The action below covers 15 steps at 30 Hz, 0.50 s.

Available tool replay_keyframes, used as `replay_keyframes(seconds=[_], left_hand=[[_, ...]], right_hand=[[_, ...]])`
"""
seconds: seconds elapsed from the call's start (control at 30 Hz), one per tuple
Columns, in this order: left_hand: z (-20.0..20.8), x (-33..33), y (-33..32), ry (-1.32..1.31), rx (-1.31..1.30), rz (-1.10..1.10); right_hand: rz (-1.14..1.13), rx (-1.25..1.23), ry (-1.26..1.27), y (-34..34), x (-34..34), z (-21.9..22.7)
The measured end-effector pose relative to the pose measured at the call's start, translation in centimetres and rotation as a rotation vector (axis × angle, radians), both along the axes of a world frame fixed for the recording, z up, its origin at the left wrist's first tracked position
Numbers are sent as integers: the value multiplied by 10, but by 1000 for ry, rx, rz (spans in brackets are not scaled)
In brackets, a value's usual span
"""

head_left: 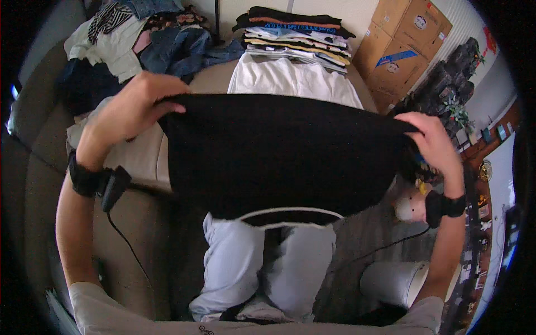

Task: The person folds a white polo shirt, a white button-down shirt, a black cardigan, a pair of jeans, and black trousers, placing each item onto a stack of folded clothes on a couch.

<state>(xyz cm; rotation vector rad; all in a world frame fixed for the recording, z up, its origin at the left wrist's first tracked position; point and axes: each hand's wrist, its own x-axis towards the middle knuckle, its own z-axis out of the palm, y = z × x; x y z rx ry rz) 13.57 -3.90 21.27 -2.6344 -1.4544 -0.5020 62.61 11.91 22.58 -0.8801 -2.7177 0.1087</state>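
Note:
Stretched wide between my hands is a black shirt (285, 151). Its top edge runs nearly straight, and a curved, white-trimmed opening like a neckline hangs at the bottom. My left hand (139, 103) pinches the upper left corner between thumb and fingers. At the upper right corner, my right hand (432, 139) is closed on the cloth. The shirt hangs in the air above my light trousers (234, 262) and hides part of the sofa. Behind it lies a white garment (290, 78), partly covered by the shirt.
A stack of folded clothes (296, 39) rests on the sofa (139, 240) at the back. Loose clothes (178, 50) are heaped at the far left. Cardboard boxes (405, 47) stand at the back right, and a white bin (391, 282) is on the floor at the lower right.

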Motion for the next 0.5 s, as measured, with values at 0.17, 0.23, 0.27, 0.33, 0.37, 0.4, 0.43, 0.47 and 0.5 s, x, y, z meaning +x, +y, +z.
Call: replay_keyframes(seconds=[0.17, 0.23, 0.27, 0.33, 0.37, 0.4, 0.43, 0.47, 0.5], left_hand=[[41, -13, 93, 20, 225, 94], [43, -17, 127, -84, 246, 192], [38, -19, 146, -199, 268, 290], [19, -33, 174, -201, 288, 271], [7, -35, 187, -217, 320, 243], [-9, -31, 197, -210, 350, 190], [-25, -30, 207, -221, 254, 199], [-47, -30, 216, -261, 209, 170], [-71, -28, 224, -303, 164, 136]], right_hand=[[-39, 247, 14, 107, 0, 42], [-65, 421, 55, 147, -3, 57], [-41, 344, 115, 169, -7, 60], [-3, 257, 188, 197, -18, 49], [-18, 385, 140, 204, -24, 39], [-33, 511, 92, 213, -28, 26], [-52, 583, 66, 227, -26, 2], [-20, 588, 52, 234, -27, -23], [8, 595, 35, 236, -27, -47]])
